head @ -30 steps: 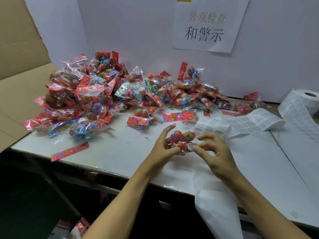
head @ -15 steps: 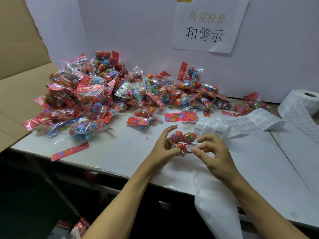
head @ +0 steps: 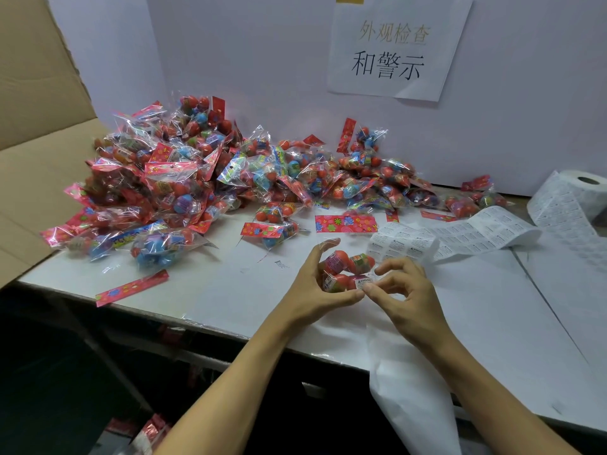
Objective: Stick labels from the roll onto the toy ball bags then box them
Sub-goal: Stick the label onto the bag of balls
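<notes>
My left hand (head: 313, 287) grips a clear bag of red toy balls (head: 345, 267) just above the white table (head: 230, 290). A small white warning label (head: 364, 282) sits on the bag's near right corner. My right hand (head: 402, 295) pinches that label against the bag with thumb and forefinger. A big heap of toy ball bags (head: 184, 178) with red flowered headers covers the back left of the table. The label roll (head: 581, 195) stands at the far right, and its unrolled strip of labels (head: 460, 234) runs leftward, ending right behind my hands.
An open cardboard box (head: 36, 178) stands at the table's left edge, its flap raised. A loose red header strip (head: 131, 288) lies near the front edge. White backing paper (head: 410, 395) hangs over the table front. A paper sign (head: 394, 47) is on the white wall behind.
My right thumb and forefinger have closed in on the label at the bag's corner. The bag and my left hand have hardly moved.
</notes>
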Action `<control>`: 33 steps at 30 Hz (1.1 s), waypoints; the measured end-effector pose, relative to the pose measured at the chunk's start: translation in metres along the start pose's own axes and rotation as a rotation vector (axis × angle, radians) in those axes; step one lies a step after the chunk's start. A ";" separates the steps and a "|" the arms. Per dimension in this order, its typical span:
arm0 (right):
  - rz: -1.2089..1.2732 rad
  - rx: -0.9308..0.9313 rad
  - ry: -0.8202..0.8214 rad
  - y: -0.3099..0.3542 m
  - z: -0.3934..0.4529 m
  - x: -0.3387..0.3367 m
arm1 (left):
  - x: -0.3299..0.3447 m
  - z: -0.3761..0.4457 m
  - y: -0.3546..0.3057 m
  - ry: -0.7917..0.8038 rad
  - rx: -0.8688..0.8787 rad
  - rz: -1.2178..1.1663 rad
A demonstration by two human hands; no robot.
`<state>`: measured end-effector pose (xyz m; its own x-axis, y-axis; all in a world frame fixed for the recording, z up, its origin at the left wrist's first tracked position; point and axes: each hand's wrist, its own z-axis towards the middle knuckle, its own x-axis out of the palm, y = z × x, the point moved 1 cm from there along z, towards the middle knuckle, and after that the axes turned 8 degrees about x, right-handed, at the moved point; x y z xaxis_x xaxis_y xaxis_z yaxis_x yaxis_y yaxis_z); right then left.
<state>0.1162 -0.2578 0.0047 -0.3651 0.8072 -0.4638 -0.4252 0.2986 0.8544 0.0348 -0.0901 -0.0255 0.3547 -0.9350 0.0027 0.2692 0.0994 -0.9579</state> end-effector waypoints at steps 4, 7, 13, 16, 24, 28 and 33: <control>0.012 0.004 0.000 0.002 -0.001 0.001 | -0.001 0.000 -0.002 0.004 -0.005 0.016; 0.000 0.002 0.003 0.003 0.000 0.002 | -0.001 0.000 -0.004 0.016 -0.001 0.022; -0.051 -0.015 -0.006 0.006 -0.002 0.007 | -0.002 0.001 -0.005 0.041 -0.008 0.036; -0.046 -0.018 -0.021 0.008 -0.001 0.009 | -0.001 0.002 -0.006 0.016 -0.036 -0.041; -0.038 -0.014 -0.035 0.006 -0.001 0.008 | -0.002 -0.001 -0.004 0.028 -0.039 -0.082; -0.029 -0.011 -0.030 0.006 -0.003 0.006 | 0.000 -0.002 -0.009 0.033 -0.013 -0.064; -0.043 -0.004 -0.032 0.007 -0.003 0.012 | -0.001 -0.001 -0.008 0.027 -0.010 -0.072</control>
<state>0.1066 -0.2473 0.0048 -0.3192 0.8096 -0.4926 -0.4437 0.3316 0.8326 0.0318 -0.0900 -0.0183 0.3104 -0.9484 0.0641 0.2842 0.0283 -0.9583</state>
